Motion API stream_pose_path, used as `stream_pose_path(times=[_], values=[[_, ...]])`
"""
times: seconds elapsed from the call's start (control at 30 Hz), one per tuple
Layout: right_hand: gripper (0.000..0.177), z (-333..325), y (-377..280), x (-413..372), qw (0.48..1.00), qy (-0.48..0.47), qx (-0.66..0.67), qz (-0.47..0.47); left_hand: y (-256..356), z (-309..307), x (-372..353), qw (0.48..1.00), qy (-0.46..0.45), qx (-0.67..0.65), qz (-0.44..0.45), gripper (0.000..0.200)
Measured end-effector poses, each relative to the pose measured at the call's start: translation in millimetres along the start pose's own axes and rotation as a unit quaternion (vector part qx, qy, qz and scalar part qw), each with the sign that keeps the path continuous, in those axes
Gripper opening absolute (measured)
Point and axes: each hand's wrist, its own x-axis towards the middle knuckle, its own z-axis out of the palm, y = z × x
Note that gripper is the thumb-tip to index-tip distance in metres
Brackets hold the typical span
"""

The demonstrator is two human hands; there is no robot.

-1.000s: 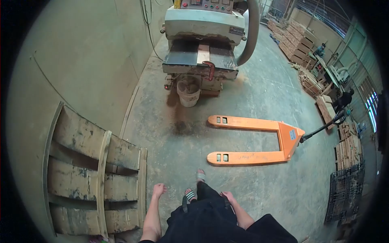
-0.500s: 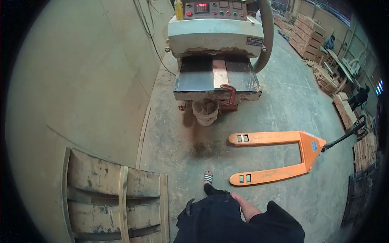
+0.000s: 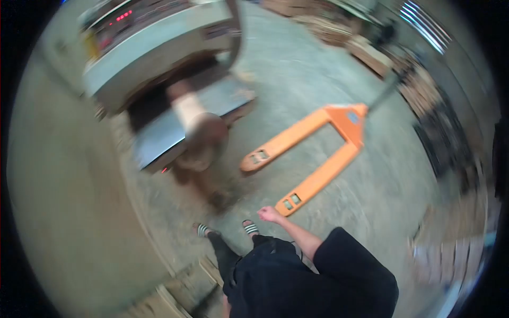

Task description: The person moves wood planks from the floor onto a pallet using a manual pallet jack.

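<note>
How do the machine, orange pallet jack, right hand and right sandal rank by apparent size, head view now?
1. machine
2. orange pallet jack
Smallest, unranked: right hand and right sandal; close in size, hand possibly nearer the camera.

Machine (image 3: 164, 69) front left, board (image 3: 188, 110) on bed (image 3: 160, 144); pallet jack (image 3: 346, 125) right; slatted frame (image 3: 186, 282) near left.

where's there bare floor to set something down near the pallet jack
Bare concrete floor shows between the pallet jack and the dark stack on the right; a narrower patch lies between its forks. It looks crowded at lower left, where the wooden pallet sits beside the person's legs, and along the far right.
</note>
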Motion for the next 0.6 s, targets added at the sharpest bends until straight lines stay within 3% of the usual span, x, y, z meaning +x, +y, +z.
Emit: stream_pose_path(times=[0.1,0.17,0.23,0.27,0.37,0.47,0.5,0.53,0.57,0.6], values=[[0.042,-3,27,-24,0.985,0.049,-0.144,0.083,49,-34,45,0.993,-0.076,0.091,0.010,0.046],[0.045,13,98,-8,0.960,0.100,-0.251,0.068,90,-55,76,0.983,-0.119,0.139,0.026,0.048],[0.044,12,91,-42,0.971,0.089,-0.158,0.159,131,-81,109,0.968,-0.162,0.184,0.044,0.051],[0.042,19,94,-61,0.961,0.139,-0.143,0.191,152,-95,123,0.959,-0.186,0.208,0.050,0.053],[0.035,62,116,-97,0.916,0.256,-0.003,0.309,222,-129,171,0.928,-0.256,0.262,0.061,0.057],[0.029,114,75,-125,0.863,0.251,0.199,0.391,297,-171,223,0.903,-0.298,0.303,0.061,0.062],[0.034,141,74,-120,0.938,0.201,-0.007,0.282,321,-184,239,0.897,-0.307,0.313,0.053,0.063],[0.042,165,76,-114,0.952,0.138,-0.218,0.166,344,-189,255,0.893,-0.318,0.316,0.045,0.065],[0.039,188,54,-121,0.948,0.228,-0.004,0.220,368,-195,275,0.891,-0.326,0.315,0.034,0.066],[0.037,215,24,-125,0.893,0.308,0.210,0.253,389,-208,295,0.890,-0.334,0.310,0.018,0.068]])
